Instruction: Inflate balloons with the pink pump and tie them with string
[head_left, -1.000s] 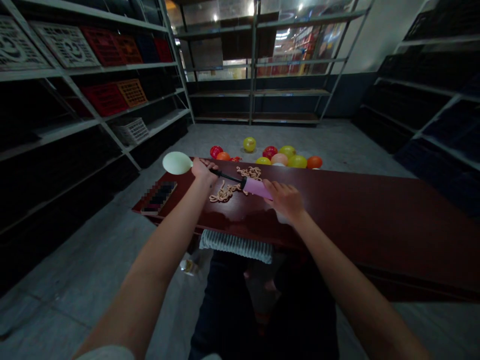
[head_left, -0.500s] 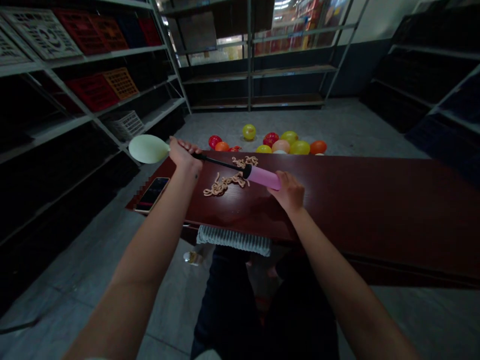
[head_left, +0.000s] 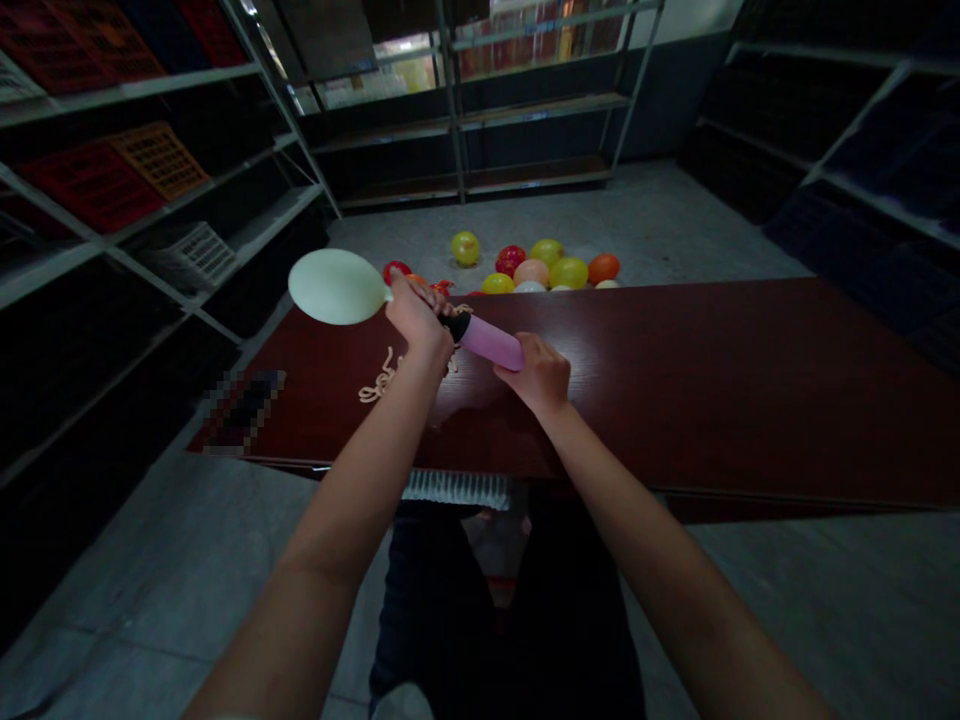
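Observation:
A pink balloon pump (head_left: pixel 492 343) with a black end is held between my two hands above the dark red table (head_left: pixel 675 370). My right hand (head_left: pixel 541 373) is closed round the pink barrel's near end. At the pump's black end, my left hand (head_left: pixel 421 315) is closed, its fingers partly hidden. A pale green balloon (head_left: pixel 337 287), partly inflated, sticks out to the left of that hand with its neck at the fingers. Beneath the left wrist lie beige twisted strings (head_left: pixel 377 385), partly covered by the arm.
Beyond the table's far edge, several balloons (head_left: pixel 568 272) in yellow, red, orange and peach lie on the floor. A blurred phone-like item (head_left: pixel 246 412) rests at the table's left end. Shelves with crates (head_left: pixel 159 160) stand at the left. A grey ribbed cloth (head_left: pixel 457 488) hangs at the near edge.
My hands have come closer together and the pump's black rod has slid into the barrel. The green balloon looks larger. The view has shifted a little to the right.

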